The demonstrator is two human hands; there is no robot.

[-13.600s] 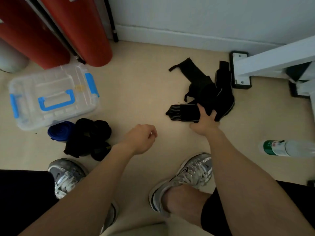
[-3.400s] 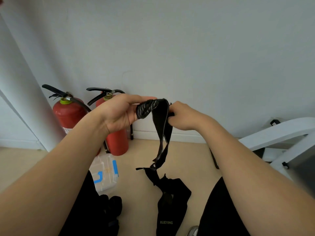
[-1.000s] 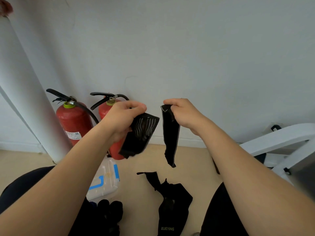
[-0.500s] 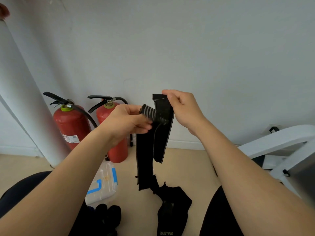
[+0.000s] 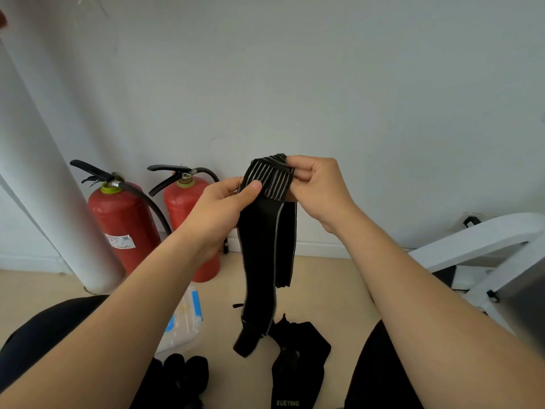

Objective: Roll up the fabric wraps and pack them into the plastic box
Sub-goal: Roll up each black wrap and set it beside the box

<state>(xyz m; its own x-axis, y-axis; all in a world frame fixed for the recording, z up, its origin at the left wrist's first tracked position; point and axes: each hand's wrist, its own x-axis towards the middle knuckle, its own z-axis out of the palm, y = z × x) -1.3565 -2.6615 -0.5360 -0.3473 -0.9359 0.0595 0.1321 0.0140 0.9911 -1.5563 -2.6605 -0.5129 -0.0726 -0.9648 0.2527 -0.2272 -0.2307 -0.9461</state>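
I hold a black fabric wrap (image 5: 265, 246) with grey stripes up in front of the wall. My left hand (image 5: 221, 211) pinches its striped top end from the left, and my right hand (image 5: 318, 190) pinches the same end from the right. The wrap hangs down folded in two strips. On the floor below lie more black wraps (image 5: 298, 364), one marked XUEYING. Rolled black wraps (image 5: 182, 376) sit at the bottom left. The clear plastic box (image 5: 184, 323) with blue latches stands closed behind my left forearm, mostly hidden.
Two red fire extinguishers (image 5: 124, 222) stand against the wall at left, beside a white pillar (image 5: 59, 202). A white metal frame (image 5: 483, 249) stands at right. My knees in black shorts (image 5: 380, 376) fill the lower corners.
The striped end has come up over the top of the wrap and my hands have closed in on it. The hanging strips now reach lower toward the floor.
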